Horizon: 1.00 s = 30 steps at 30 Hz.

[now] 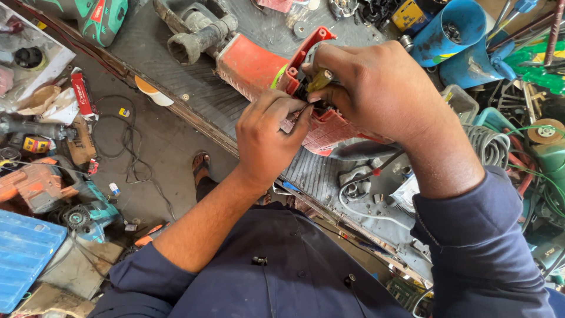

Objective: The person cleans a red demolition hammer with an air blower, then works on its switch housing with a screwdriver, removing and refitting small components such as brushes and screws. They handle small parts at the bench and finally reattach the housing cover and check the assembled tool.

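I am looking down on a red demolition hammer [253, 65] lying on the dark ribbed counter [194, 88], its grey chisel socket pointing toward the far left and its opened handle end toward me. I am working both hands into that open handle housing [329, 132]. My left hand [268, 138] is pinching something small between thumb and forefinger, right at the exposed inside of the housing; what it is I cannot tell, it is hidden under the fingertips. My right hand [376, 88] is curled over the top of the housing, fingers pressed around a screwdriver with a yellowish handle [321, 79], its tip pointing down into the opening.

I am judging the hammer as heavy and stiff, a thing that sits put on the counter under its own weight; the red plastic shell looks rigid but likely brittle at the split edges, so I would be holding it by the solid body or the handle loop, not by the loose cover half. The little parts inside look light and easy to drop.

On the floor at the left, a small red oblong packet [81, 93] is lying beside crumpled paper, with a small yellow-and-black box [35, 144] nearer me. A blue corrugated crate [23, 253] is sitting at the lower left, and a blue funnel-shaped container [450, 29] is standing at the counter's far right.
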Motion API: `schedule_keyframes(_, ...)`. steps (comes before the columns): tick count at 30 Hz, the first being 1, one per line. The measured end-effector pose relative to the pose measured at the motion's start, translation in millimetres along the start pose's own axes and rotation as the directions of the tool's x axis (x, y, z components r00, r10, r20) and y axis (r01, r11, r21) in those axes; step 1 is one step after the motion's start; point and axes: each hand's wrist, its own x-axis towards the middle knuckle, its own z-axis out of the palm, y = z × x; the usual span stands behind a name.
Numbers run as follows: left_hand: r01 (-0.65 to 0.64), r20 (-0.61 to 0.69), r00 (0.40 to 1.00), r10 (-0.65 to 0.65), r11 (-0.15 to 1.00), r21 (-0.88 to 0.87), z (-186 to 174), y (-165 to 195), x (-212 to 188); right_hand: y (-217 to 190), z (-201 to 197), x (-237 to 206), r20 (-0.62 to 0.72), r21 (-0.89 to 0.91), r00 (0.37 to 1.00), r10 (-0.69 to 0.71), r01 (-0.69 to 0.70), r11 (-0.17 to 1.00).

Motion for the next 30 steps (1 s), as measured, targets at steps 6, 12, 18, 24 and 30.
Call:
schedule_keyframes(6, 0.011, -0.015, 1.0, -0.011, 0.999, -0.03, -0.5, -1.6, 0.2, 1.9, -0.1, 1.4, 0.003, 0.017, 1.0, -0.001, 0.001, 1.0)
schedule_keyframes(12, 0.035, 0.036, 0.999, -0.034, 0.999, -0.028, -1.9, -2.6, 1.8, 8.7, 2.7, 3.5, 0.037, -0.034, 0.999, -0.002, 0.003, 0.999)
schedule_keyframes(18, -0.011, 0.003, 1.0, 0.011, 0.999, -0.037, 2.1, -5.9, 10.6, 21.3, 1.0, 3.9, -0.02, -0.022, 0.999, -0.049, 0.049, 0.999)
schedule_keyframes(24, -0.116, 0.092, 0.988, 0.125, 0.989, -0.095, 9.6, -23.6, 25.8, 55.8, 2.8, 9.9, 0.006, -0.042, 0.999, 0.032, -0.031, 0.999)
schedule_keyframes(30, -0.074, 0.098, 0.991, 0.091, 0.983, -0.17, 26.6, -48.0, 20.9, 102.8, 6.3, 12.2, 0.098, 0.457, 0.934, 0.343, -0.348, 0.818)
